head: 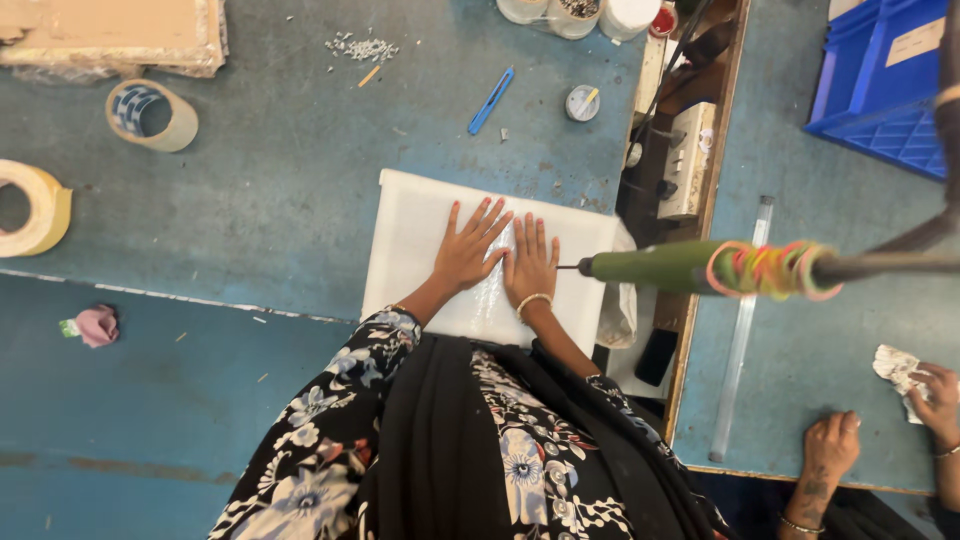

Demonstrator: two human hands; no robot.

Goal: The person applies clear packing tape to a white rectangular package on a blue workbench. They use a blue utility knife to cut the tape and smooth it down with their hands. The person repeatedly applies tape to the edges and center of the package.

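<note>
The white plastic-wrapped pad [420, 225] lies directly under both hands on the blue worktop [270, 190], its longer side running left to right. The left hand [468, 250] rests flat on it, fingers spread and pointing away, gripping nothing. Just beside it, nearly touching, the right hand [530, 262] also presses flat and unclenched. Just right of that hand hangs a green-handled tool [660, 267], its tip pointing towards it.

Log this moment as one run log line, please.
left hand: flat on white sheet | right hand: flat beside it | green tool: hanging right of hands
</note>
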